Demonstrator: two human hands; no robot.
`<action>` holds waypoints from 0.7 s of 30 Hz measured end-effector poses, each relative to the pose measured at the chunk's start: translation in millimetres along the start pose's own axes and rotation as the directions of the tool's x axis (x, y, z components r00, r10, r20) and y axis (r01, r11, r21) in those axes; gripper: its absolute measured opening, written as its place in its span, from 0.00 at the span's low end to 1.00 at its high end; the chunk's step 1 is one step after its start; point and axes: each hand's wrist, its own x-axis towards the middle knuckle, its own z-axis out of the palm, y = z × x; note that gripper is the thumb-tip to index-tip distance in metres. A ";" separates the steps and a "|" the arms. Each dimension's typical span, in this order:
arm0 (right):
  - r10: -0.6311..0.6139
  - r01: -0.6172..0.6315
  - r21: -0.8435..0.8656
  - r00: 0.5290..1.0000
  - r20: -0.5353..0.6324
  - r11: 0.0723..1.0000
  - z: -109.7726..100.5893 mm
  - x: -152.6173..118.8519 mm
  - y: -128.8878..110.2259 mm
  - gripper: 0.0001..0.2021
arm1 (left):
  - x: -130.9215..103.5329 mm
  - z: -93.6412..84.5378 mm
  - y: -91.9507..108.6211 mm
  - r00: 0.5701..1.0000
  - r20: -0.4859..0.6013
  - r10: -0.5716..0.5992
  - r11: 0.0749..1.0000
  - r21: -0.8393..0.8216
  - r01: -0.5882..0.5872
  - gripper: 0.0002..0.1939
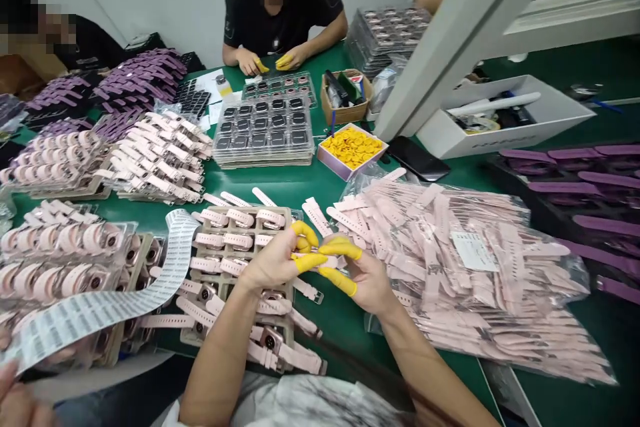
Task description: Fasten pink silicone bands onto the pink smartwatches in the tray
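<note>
My left hand (277,259) and my right hand (364,275) meet above the table, yellow finger cots on their fingertips. Both are closed in a pinch on a pale pink watch strap (314,255), mostly hidden behind the fingers. Below and left of them is a beige tray (289,215) with rows of smartwatches on pink straps, some straps hanging over its edge. To the right, several loose pink straps (347,221) lie beside a clear plastic bag (500,247) full of pink straps with a white label.
A long strip of printed labels (110,307) curls across the left trays, near another person's hand (20,400). Ahead stand a box of yellow finger cots (353,147), stacked watch trays (263,133) and a white post (445,33). A co-worker (283,13) sits opposite. Purple straps (595,213) lie far right.
</note>
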 end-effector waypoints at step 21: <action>0.106 -0.104 0.065 0.994 -0.032 0.992 12.1 -18.4 0.4 0.27 | -156.7 -70.1 -6.9 0.914 -0.383 0.132 0.967 0.254 -0.033 0.17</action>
